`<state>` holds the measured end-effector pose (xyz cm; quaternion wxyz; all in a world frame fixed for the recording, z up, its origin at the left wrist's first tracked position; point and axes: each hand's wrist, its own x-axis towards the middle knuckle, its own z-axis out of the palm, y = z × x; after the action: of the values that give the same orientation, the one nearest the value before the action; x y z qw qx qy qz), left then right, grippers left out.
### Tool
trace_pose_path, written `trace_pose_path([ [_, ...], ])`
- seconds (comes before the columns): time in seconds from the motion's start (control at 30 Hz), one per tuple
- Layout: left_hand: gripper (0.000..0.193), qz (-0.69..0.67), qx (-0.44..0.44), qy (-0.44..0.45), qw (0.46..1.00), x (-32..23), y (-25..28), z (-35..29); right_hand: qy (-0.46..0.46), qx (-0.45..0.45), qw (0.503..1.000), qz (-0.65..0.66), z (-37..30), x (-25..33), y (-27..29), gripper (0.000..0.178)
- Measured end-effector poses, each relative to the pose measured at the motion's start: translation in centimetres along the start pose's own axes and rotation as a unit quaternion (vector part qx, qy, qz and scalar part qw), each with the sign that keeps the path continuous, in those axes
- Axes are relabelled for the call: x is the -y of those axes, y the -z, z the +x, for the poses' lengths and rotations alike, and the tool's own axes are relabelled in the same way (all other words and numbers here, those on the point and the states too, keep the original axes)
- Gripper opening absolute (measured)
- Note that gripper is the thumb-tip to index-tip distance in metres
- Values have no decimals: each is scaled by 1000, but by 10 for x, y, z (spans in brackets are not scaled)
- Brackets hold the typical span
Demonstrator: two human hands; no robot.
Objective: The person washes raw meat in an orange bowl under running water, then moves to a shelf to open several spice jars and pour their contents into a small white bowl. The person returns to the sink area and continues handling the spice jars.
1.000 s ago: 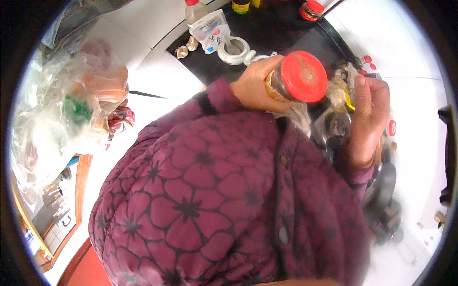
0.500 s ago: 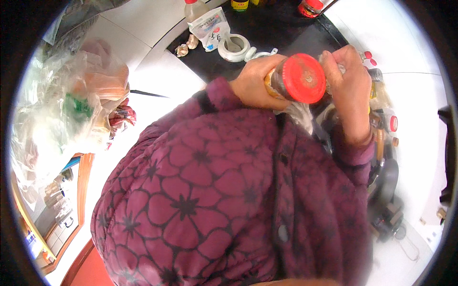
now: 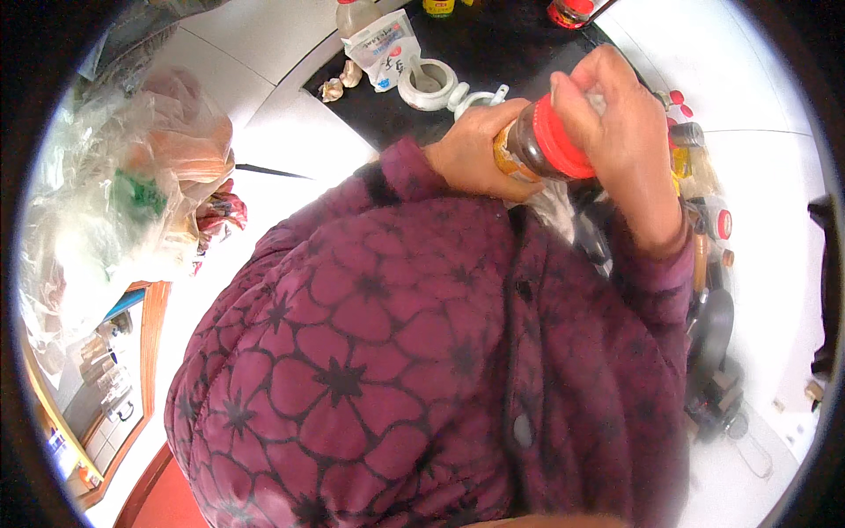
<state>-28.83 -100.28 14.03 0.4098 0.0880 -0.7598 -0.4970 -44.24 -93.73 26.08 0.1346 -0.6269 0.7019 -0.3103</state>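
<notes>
My left hand [image 3: 475, 151] is wrapped around a glass jar [image 3: 521, 154] with dark contents and a yellowish label. The jar is tilted, its red lid [image 3: 556, 136] pointing to the right. Closed fingers of my right hand [image 3: 616, 119] lie over the lid, thumb against its top. A bit of whitish crumpled material [image 3: 598, 103] shows between those fingers; its kind is hard to make out. Under the jar, a pale cloth-like thing [image 3: 554, 211] is partly hidden by my jacket.
Beyond my left hand, a white lidded pot [image 3: 427, 85] with a spoon stands on the black counter [image 3: 519, 57], near a white packet [image 3: 383, 48] and garlic [image 3: 332, 89]. Plastic bags [image 3: 114, 211] fill the left side. Bottles [image 3: 695, 158] and a dark pan [image 3: 711, 330] line the right.
My right hand has moved from beside the lid onto its top, covering part of it. The jar has tipped so that its lid turns more to the right.
</notes>
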Motion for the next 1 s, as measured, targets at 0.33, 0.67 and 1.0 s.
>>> trace_pose_path([
  [0.33, 61, 55, -51, -37, 997, 3, 5, 2, 23, -121, 987, 99, -28, -1, 14, 16],
  [0.67, 66, 116, -23, -56, 991, -6, 4, 1, -59, -89, 994, -19, -28, -70, -19, 22],
  [1.0, 77, 101, 17, -16, 995, -12, -14, -27, -153, -22, 791, 592, -103, -119, -49, 21],
])
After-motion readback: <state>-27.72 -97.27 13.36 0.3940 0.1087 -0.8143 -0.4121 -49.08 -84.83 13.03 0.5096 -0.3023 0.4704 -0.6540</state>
